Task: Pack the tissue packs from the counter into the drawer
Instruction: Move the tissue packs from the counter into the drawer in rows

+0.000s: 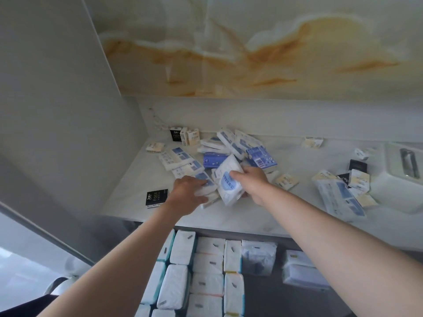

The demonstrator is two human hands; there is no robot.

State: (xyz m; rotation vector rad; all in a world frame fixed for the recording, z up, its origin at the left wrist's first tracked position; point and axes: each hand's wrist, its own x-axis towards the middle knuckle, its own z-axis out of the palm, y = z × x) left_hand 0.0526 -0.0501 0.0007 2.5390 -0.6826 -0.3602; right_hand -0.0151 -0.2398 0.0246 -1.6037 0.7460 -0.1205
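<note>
Both hands were out over the counter (229, 217), working at the near edge of the heap of tissue packs (229, 143). The right hand (253, 183) gripped a white pack with a blue oval (227, 185), thumb across its face and fingers behind. That pack was tilted up on its near end, and it looked lifted off the counter, though we could not tell for sure. Its long axis ran away from us, roughly in line with the forearm. The left hand (186, 194) was just beside it, fingers curled over a flat pack with a blue patch (206, 182) and thumb at the near edge. We read that as a grip, with the pack lying low on others. More packs were scattered about: a dark blue pack (215, 160) behind the hands, a black pack (156, 197) left of the left hand, and a long pack (338, 197) well to the right near the sink (402, 165). The key relation was that the open drawer (265, 296) lay below the counter's front edge and nearer us than both hands. So the carry we judged was back toward the body and down. The rows of packed tissues (206, 266) filled its left side, with room showing on the right. That favoured the right hand, whose pack seemed readier to go and would need laying flat.
</note>
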